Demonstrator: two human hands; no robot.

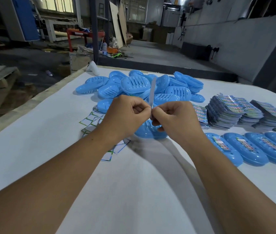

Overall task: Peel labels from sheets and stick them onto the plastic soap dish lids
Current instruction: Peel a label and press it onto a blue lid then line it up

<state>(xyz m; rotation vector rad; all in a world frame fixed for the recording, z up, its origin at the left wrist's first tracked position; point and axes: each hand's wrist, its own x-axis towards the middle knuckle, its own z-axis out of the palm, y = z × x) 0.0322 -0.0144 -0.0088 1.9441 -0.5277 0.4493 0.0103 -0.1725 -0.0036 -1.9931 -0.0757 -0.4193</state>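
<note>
Over the white table [134, 191], your left hand [125, 115] and right hand [172, 119] meet, each pinching the lower end of a label sheet [151, 95] held edge-on and upright. A blue lid [150, 132] lies just beneath them. Labelled lids [255, 149] line the right; sheet stacks [232, 112] and a lid heap [137, 86] sit beyond.

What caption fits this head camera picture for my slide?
Both hands, left hand and right hand, pinch a label sheet edge-on above a blue lid.
</note>
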